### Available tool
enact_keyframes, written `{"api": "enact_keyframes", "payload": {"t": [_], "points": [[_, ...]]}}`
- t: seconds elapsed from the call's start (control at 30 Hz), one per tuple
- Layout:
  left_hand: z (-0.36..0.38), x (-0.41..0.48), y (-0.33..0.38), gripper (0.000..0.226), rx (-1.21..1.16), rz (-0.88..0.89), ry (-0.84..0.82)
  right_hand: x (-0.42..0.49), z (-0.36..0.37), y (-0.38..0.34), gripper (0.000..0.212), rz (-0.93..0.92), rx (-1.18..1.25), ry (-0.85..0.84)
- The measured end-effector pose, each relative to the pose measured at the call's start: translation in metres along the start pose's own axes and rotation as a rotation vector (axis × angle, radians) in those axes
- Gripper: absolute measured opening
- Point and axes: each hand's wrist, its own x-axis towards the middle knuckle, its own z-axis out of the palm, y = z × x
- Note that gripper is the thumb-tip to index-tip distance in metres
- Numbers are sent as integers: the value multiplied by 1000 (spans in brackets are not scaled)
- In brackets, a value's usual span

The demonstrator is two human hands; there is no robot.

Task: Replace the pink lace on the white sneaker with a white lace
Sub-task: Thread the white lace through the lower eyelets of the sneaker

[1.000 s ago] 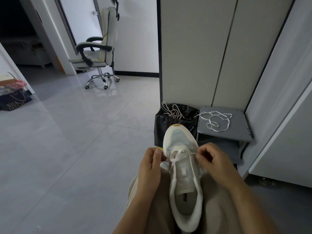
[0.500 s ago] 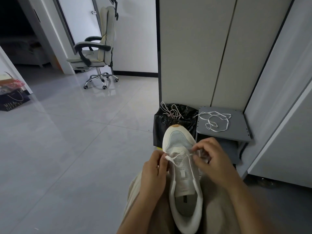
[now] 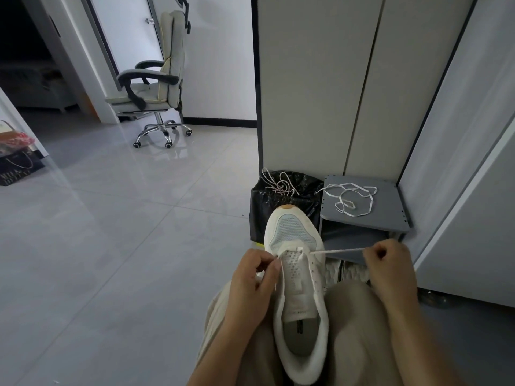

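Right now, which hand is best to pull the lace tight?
Probably the right hand: its fingers pinch the white lace, stretched straight out sideways from the sneaker. The left hand pinches close against the left eyelets.

Grey tiled floor [image 3: 125, 232] is carrying small grey shelf unit [image 3: 390, 201], loose white flat lace [image 3: 348, 201] lying on top; black bag-lined bin [image 3: 278, 218] standing just left of it, holding pinkish lace [image 3: 278, 185].

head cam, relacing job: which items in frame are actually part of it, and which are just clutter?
In the job: white sneaker on the lap; white lace, pulled taut by the right hand, pinched by the left hand; pink lace, off the shoe, on the black bin bag.
Lying about: second white lace on the grey stand; office chair; bags at far left.
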Motion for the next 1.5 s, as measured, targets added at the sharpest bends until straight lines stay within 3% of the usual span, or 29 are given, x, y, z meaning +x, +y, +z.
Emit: {"api": "enact_keyframes", "payload": {"t": [0.07, 0.17, 0.23, 0.37, 0.53, 0.67, 0.87, 1.03, 1.17, 1.27, 1.4, 1.5], "points": [[0, 0, 2, 19, -76, -10, 23, -8, 2, -9, 9, -145, -1, -56], [0, 0, 5, 20, -137, -28, 20, -24, 3, -35, 24, -545, 85, -214], [0, 1, 5, 18, -137, -32, 13, -30, 5, -42, 20, -646, 51, -352], [-1, 2, 4, 2, -94, -52, -14, -29, 6, -40, 16, -614, 19, -363], [-2, 3, 4, 9, -98, -73, 0, -22, 1, -33, 11, -338, 92, -122], [-1, 3, 2, 20, -51, -74, 4, -22, 4, -31, 17, -283, -51, -156], [-1, 3, 3, 16, -44, -49, 51, -27, 0, -35, 18, -329, -69, -267], [1, 3, 4, 5, -72, -25, 58, -30, 2, -39, 34, -667, -12, -304], [7, 7, 2, 10, 55, 150, 99, -27, 5, -47, 9, -829, -75, -234], [14, 17, 3, 18, 257, 332, 93, -27, 7, -49, 18, -876, -109, -169], [15, 37, 3, 17, 472, 557, 28, -30, 8, -49, 19, -797, -45, -251], [8, 49, 5, 13, 533, 700, -42, -34, 5, -52, 6, -655, 22, -360]]}}
